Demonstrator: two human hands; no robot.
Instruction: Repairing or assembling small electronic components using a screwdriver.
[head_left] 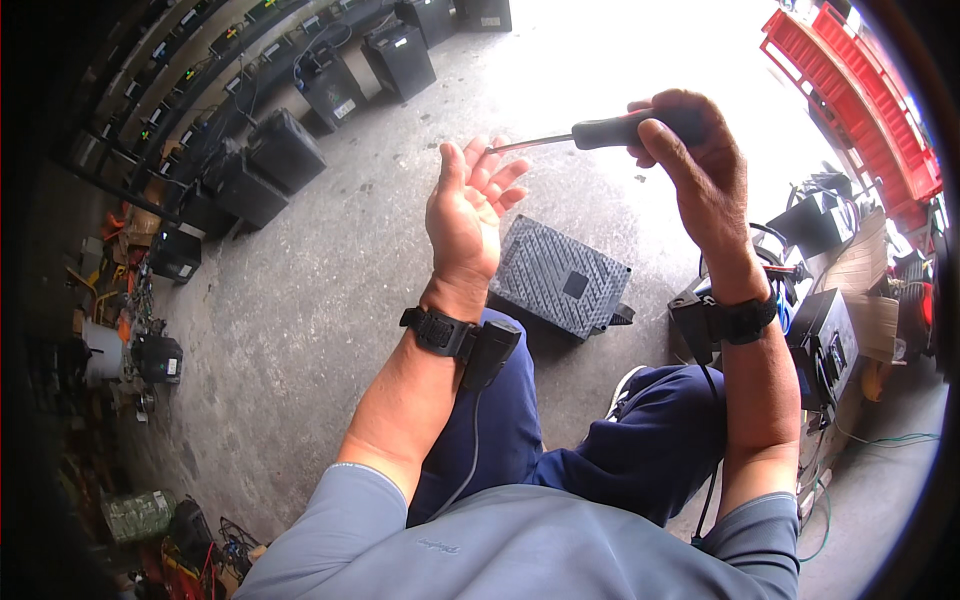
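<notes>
My right hand [690,165] grips the black handle of a screwdriver [610,133], its thin metal shaft pointing left. The shaft's tip lies at the fingers of my left hand [468,200], which is turned palm up with fingers loosely spread; whether they touch it is unclear. Both wrists wear black straps with small devices. Below my hands a dark, ribbed rectangular case [550,260] lies on the concrete floor [250,400], just beyond my bent knees, with a short dark piece sticking out at its right end.
Black boxy battery-like units [330,95] and racks with cables line the upper left. Red plastic crates [860,100] stand at the upper right. Black boxes, cardboard [865,270] and wires crowd the right side. Mixed tools and clutter [120,330] lie along the left, with a wrapped roll [135,515] lower down.
</notes>
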